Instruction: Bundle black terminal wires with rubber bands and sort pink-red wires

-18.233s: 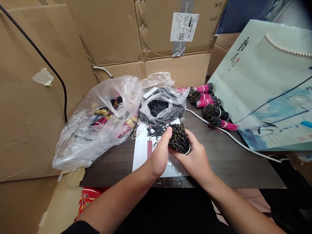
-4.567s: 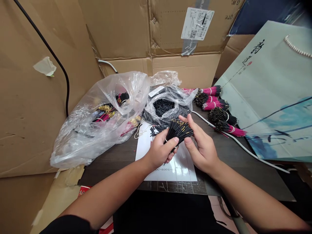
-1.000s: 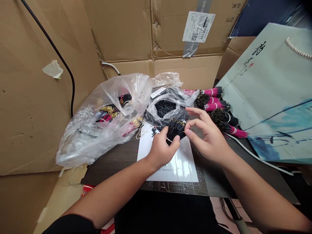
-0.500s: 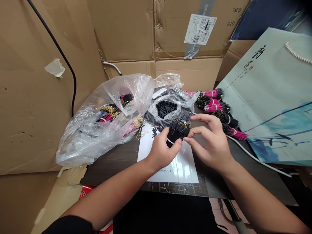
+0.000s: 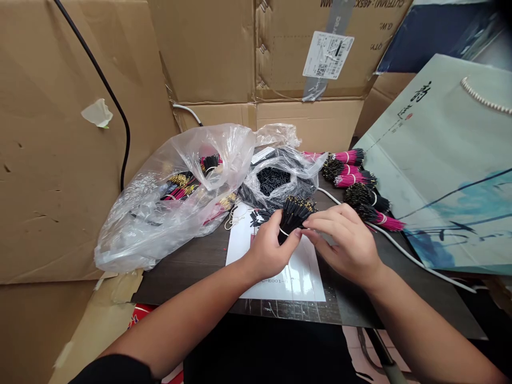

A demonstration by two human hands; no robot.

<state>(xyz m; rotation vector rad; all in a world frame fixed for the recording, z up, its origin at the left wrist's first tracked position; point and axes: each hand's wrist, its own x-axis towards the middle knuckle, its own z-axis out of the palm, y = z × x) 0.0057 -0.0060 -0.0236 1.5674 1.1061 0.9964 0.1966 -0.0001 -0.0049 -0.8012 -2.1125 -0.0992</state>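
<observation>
Wrapped round a bundle of black wires with gold tips (image 5: 295,212) is my left hand (image 5: 271,246); a pale band circles the bundle. My right hand (image 5: 347,242) touches the bundle's right side with its fingertips close together; whether they pinch a single piece is too small to tell. Under the hands lies a white printed sheet (image 5: 296,280). Behind the bundle an open plastic bag (image 5: 308,176) holds many small black tubes (image 5: 273,180). Some loose black tubes (image 5: 259,216) lie on the sheet's upper part.
A large clear bag (image 5: 160,213) with more wire bundles is at the left. Several pink and black bundles (image 5: 354,178) lie at the right, beside a white cable (image 5: 420,262) and a pale paper bag (image 5: 448,149). Cardboard (image 5: 208,53) stands behind the dark table (image 5: 176,282).
My right hand's fingers have come closer together and moved in against the bundle. The bundle and my left hand have shifted slightly right. The camera view has tilted up a little.
</observation>
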